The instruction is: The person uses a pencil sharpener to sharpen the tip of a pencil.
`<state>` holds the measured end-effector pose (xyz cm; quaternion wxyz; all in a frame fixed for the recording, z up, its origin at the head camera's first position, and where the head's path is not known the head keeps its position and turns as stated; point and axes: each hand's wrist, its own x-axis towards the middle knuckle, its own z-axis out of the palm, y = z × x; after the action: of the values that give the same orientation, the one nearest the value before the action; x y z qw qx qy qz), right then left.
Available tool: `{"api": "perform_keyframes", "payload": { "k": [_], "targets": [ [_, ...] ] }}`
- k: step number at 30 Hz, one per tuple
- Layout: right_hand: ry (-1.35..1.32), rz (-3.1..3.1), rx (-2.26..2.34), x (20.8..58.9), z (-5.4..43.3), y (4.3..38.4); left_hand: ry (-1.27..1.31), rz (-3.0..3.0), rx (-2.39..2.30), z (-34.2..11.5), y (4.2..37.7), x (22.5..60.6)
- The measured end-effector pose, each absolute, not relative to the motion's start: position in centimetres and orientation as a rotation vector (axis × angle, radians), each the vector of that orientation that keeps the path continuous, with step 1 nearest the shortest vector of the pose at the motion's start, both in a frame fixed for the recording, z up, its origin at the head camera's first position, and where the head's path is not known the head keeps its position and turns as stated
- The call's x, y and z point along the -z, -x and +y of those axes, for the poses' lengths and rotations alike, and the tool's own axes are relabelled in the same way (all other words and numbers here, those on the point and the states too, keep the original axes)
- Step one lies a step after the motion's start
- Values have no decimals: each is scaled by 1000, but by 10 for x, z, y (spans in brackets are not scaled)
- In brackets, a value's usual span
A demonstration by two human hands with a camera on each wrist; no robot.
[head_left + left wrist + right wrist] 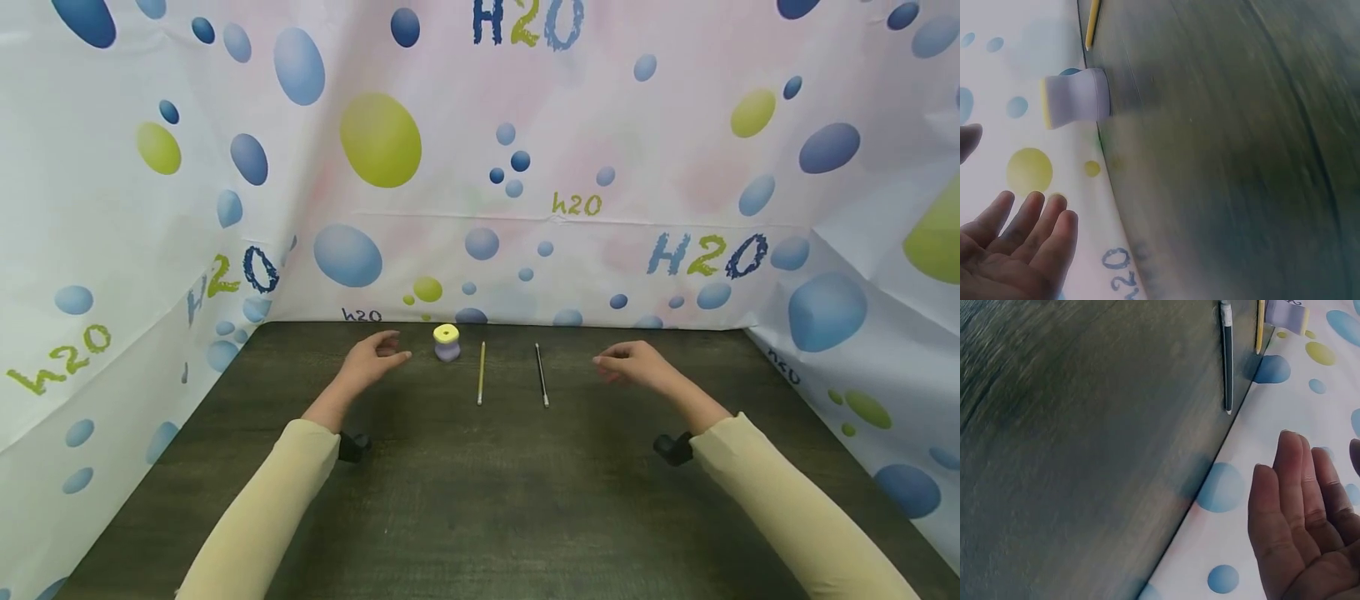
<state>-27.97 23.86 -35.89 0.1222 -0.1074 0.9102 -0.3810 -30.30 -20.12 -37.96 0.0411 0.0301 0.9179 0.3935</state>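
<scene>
A small lavender container with a yellow top (446, 342), narrower at its waist, stands upright towards the back of the table. To its right lies a yellow pencil (482, 373), and further right a black pencil (542, 375) with a pale end. My left hand (372, 361) hovers left of the container, fingers relaxed and holding nothing; the left wrist view shows the container (1079, 99) apart from the fingertips. On the other side, my right hand (632, 365) is held above the table right of the black pencil (1228, 359), its fingers loosely extended and touching nothing.
The dark wooden table (480, 500) stretches towards me. A white sheet printed with blue and green dots (480, 167) hangs behind it and along both sides. Each wrist wears a dark device, such as the black one at the right sleeve (672, 448).
</scene>
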Motion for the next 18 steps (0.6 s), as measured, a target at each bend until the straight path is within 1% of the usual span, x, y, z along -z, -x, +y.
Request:
{"api": "perform_keyframes", "payload": {
  "k": [11, 18],
  "targets": [
    [214, 2493, 1186, 366, 232, 286, -109, 2737, -1283, -189, 310, 388],
    [142, 2344, 1299, 371, 227, 296, -104, 2696, -1342, -183, 317, 394]
  ]
}}
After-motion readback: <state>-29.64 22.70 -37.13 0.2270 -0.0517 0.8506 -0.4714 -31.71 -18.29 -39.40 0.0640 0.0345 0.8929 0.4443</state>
